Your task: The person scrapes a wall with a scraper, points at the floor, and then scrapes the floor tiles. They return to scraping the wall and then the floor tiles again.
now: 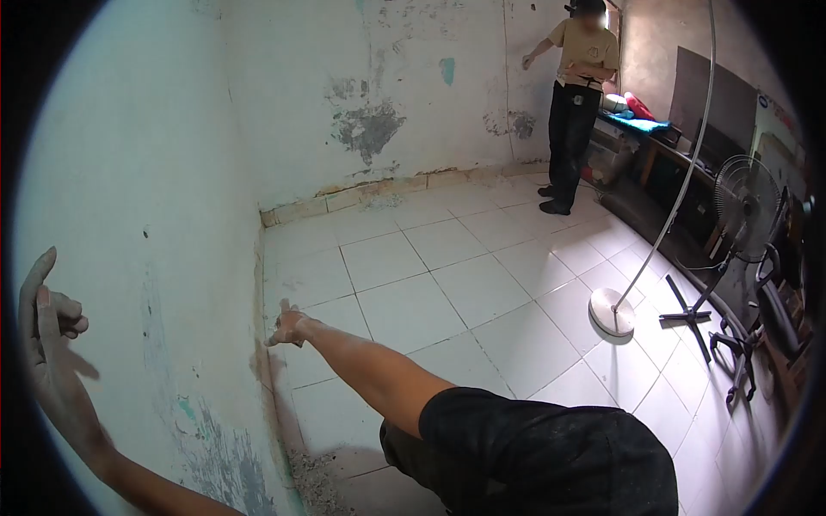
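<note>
My left hand (53,322) is raised at the far left, close to the white wall (181,215). Some of its fingers are stretched out and others curl inward, with nothing held. Dust greys the skin of both hands. Over the white tiled floor (404,279), near the foot of the same wall, my right hand (289,327) reaches out with its fingers apart and empty. Whether it touches the wall is unclear. Rough patches and flaked paint mark the lower wall, and grey rubble (314,482) lies along its base.
A person (578,95) in a beige shirt and dark trousers stands by the back wall. At the right are a pole on a round base (612,312), a fan (747,206), a black wheeled chair base (736,353), and a bench bearing a blue cloth (637,123).
</note>
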Motion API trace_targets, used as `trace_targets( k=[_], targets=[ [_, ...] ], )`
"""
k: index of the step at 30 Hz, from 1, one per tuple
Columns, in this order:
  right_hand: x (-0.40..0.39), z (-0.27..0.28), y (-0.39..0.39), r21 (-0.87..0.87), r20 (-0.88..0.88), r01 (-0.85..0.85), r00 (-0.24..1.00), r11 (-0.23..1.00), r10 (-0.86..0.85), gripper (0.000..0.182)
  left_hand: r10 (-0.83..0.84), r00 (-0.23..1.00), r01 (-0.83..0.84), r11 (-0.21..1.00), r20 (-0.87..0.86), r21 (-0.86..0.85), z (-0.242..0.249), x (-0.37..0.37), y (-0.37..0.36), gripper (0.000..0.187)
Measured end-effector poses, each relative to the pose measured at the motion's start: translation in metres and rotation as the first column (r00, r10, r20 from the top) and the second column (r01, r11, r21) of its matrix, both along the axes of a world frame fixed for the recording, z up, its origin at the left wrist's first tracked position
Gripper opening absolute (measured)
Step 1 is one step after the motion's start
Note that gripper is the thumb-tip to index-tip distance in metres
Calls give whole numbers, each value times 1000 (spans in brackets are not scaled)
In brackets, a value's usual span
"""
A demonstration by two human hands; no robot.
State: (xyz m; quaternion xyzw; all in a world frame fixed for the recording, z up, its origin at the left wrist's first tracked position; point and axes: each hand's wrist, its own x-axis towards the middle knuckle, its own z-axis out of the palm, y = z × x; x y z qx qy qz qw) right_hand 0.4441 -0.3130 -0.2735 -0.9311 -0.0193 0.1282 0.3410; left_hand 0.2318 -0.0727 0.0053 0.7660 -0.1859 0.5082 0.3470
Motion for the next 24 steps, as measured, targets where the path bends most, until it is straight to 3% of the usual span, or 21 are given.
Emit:
trace_targets(
  k=[3,7,9,10,14,15,16,18,21,24],
  targets=[
    [-4,1,0,4,-15,56,998,998,-56,105,-63,991,59,998,-117,-38,5,-4,3,37],
    [-6,3,1,-31,6,86,996,996,-86,98,-68,993,64,997,-97,-51,4,-2,-1,36],
    [-2,1,-2,-82,32,7,999,997,-4,96,56,996,-62,994,70,88,-1,7,4,35],
    [1,-1,-2,-132,54,-72,995,989,79,93,71,995,-77,993,66,91,-1,6,3,35],
    [14,-15,-2,-159,47,-94,994,983,103,83,42,993,-49,997,110,57,2,2,-5,33],
    [9,-3,-2,-194,-11,-124,992,973,125,93,29,993,-32,999,116,28,2,1,-7,33],
    [-1,0,-4,-29,12,-10,1000,1000,10,104,11,992,-10,1000,126,-4,3,-2,-10,32],
    [10,-10,-3,44,-94,14,995,999,-9,115,40,998,-39,999,49,-31,6,-6,-11,32],
    [12,-8,0,-95,-34,-43,999,995,40,120,40,989,-46,998,141,34,5,-2,-10,31],
    [19,-20,1,-45,-34,61,997,997,-63,123,17,996,-19,1000,84,19,6,-4,-11,31]
  ],
)
